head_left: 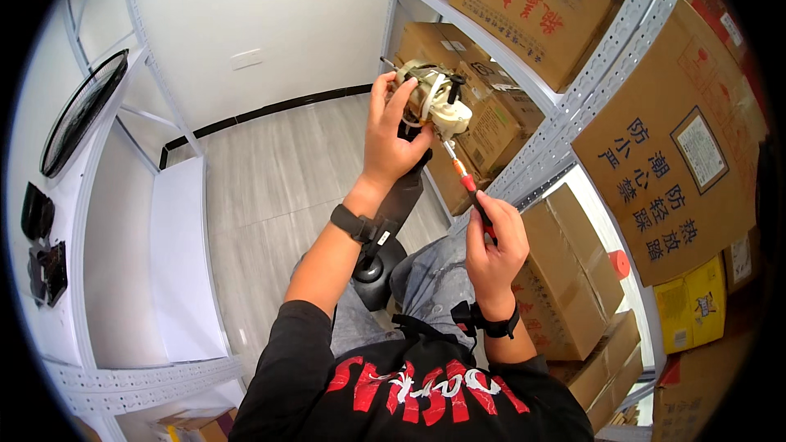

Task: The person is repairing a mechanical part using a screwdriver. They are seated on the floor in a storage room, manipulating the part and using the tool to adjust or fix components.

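Observation:
The bared motor head of a fan, with cream-white plastic housing and a black knob on top, sits above a black stand that stands between my legs. My left hand grips its near left side, fingers over the top and thumb below. In my right hand is a screwdriver with a red and black handle. It points up and left, its tip at the underside of the housing; whether it sits in a screw is too small to tell.
On the left shelf lie a round black fan grille and dark plastic parts. Cardboard boxes fill the metal rack close on my right, some by my right elbow. A white wall rises ahead.

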`<action>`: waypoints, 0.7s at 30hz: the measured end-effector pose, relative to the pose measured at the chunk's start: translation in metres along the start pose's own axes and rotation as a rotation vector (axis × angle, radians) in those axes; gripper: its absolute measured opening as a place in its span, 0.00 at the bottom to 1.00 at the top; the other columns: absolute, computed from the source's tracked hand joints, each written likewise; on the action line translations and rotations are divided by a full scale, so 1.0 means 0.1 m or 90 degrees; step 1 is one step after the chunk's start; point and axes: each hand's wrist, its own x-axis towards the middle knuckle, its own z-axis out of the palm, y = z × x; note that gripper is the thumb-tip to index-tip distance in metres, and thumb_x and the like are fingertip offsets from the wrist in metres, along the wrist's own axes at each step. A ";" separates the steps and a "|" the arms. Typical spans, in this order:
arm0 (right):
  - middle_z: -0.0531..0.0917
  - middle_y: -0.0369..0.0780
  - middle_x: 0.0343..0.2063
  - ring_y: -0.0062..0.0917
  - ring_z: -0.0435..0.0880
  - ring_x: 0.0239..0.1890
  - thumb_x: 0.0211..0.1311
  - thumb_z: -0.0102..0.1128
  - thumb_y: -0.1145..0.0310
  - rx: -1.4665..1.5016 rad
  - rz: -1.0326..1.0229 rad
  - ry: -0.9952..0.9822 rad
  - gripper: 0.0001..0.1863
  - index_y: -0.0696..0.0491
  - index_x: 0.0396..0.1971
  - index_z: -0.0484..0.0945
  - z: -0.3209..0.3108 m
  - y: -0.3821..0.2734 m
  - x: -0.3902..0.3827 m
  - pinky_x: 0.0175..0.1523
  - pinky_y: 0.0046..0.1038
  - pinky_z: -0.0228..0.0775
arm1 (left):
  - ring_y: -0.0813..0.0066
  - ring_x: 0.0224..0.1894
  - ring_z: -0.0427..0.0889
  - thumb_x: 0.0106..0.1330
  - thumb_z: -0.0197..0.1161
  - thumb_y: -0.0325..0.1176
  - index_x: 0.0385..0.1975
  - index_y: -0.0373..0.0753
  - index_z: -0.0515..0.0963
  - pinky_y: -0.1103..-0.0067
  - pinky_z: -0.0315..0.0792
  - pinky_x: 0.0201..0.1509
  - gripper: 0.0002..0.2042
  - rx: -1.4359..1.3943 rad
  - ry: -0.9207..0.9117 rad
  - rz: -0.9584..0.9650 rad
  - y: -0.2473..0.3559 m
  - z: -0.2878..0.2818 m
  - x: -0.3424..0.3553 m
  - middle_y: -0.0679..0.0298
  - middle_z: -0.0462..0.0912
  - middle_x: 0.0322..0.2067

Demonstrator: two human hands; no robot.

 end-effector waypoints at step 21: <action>0.83 0.44 0.37 0.27 0.82 0.28 0.58 0.66 0.84 0.008 -0.028 -0.011 0.16 0.59 0.47 0.84 0.07 0.07 0.12 0.31 0.25 0.75 | 0.52 0.67 0.70 0.54 0.71 0.26 0.66 0.41 0.72 0.64 0.66 0.70 0.34 0.023 -0.011 -0.002 -0.02 0.01 -0.02 0.50 0.65 0.67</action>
